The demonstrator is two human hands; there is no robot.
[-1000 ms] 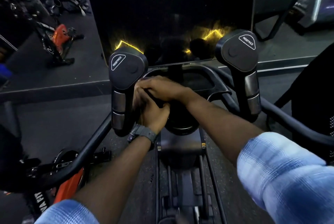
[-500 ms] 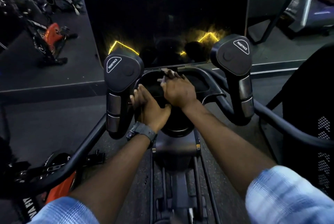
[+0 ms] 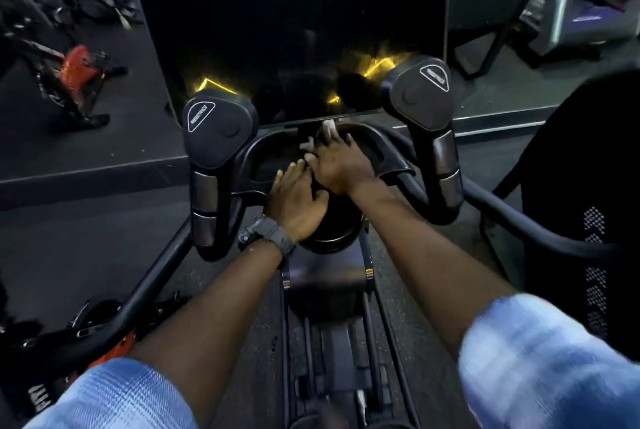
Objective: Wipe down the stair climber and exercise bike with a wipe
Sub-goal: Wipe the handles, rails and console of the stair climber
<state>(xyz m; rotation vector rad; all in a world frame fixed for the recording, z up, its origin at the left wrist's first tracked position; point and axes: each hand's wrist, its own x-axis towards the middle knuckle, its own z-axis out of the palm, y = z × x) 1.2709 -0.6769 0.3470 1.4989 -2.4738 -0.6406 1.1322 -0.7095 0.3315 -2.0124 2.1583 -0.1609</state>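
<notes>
Two hands work the stair climber's console tray (image 3: 388, 156): right hand (image 3: 341, 165) presses a white wipe (image 3: 323, 135) with spread fingers; left hand (image 3: 298, 200), fingers flat, steadies. Firm, overlapping strokes should serve best.

Handles (image 3: 219, 130) matt plastic – screen (image 3: 284, 30) glossy, blk.

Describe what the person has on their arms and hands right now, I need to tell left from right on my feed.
Both forearms are bare, with light blue checked sleeves pushed up near the elbows: left sleeve, right sleeve. The left hand has a dark, chunky wristwatch with a wide strap at the wrist. The right hand shows no watch or band. No gloves on either hand; rings cannot be made out.
</notes>
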